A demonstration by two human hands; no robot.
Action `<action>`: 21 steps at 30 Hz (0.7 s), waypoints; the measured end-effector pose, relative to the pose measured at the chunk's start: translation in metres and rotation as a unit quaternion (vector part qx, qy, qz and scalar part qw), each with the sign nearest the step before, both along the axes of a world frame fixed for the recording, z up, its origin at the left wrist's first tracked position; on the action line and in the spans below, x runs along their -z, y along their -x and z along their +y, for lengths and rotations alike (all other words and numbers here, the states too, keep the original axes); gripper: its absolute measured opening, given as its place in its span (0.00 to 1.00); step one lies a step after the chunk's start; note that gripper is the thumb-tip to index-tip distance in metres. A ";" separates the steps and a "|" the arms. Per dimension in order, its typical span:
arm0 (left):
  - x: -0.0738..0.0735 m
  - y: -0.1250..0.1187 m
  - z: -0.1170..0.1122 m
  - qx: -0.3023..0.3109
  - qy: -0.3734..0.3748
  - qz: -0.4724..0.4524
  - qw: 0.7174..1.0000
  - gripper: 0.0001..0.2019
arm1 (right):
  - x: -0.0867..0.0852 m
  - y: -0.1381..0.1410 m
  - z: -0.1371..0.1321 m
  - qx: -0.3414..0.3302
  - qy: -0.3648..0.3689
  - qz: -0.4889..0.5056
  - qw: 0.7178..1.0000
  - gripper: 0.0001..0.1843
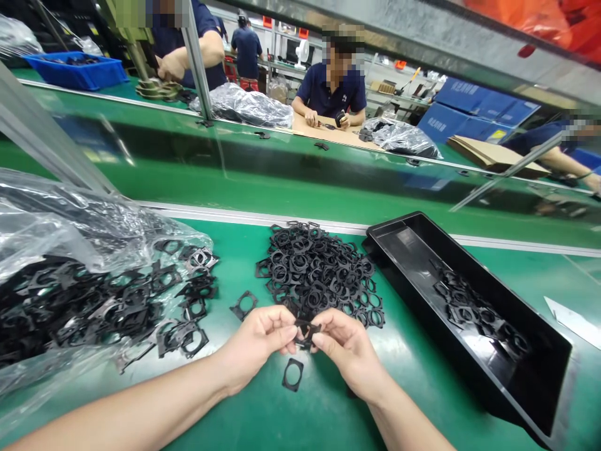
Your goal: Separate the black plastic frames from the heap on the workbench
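Observation:
Between my two hands, a small black plastic frame (306, 329) is pinched at its edges. My left hand (263, 335) grips its left side with thumb and fingertips, and my right hand (345, 344) does the same on the right. My fingers cover part of it. Just below lies a single black square frame with a round hole (284, 379). Another loose frame with a side tab (245, 304) rests left of my left hand. Beyond my fingers is a heaped pile of black ring-holed frames (319, 266).
At the left, an open clear plastic bag (94, 225) spills black parts (117, 307). A black tray (399, 275) on the right holds several parts. A metal rail (244, 216) borders the green table (253, 419). Across the line, a person (331, 88) handles parts.

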State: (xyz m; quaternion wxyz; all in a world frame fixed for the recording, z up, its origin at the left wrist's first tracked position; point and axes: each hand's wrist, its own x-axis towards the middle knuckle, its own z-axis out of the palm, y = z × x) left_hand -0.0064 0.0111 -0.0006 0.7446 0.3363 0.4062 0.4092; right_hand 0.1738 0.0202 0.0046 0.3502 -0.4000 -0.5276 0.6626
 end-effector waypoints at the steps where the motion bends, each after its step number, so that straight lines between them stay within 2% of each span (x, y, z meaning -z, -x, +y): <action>1: -0.001 0.000 0.000 -0.001 0.000 -0.008 1.000 0.15 | 0.000 0.000 0.000 -0.005 0.000 0.000 1.000 0.08; 7: -0.004 0.001 0.001 0.019 0.022 0.008 1.000 0.17 | 0.006 -0.002 -0.002 0.006 0.000 0.004 1.000 0.09; 12: -0.001 0.000 0.002 0.025 0.057 0.026 0.998 0.19 | 0.004 -0.002 -0.001 0.019 0.018 -0.006 1.000 0.11; 18: -0.001 0.001 0.001 0.010 -0.023 0.103 0.994 0.18 | 0.002 -0.001 0.002 0.007 0.094 -0.002 0.996 0.14; 21: -0.002 0.001 0.000 0.007 -0.035 0.121 0.992 0.19 | 0.005 -0.001 0.002 0.005 0.104 0.017 0.994 0.14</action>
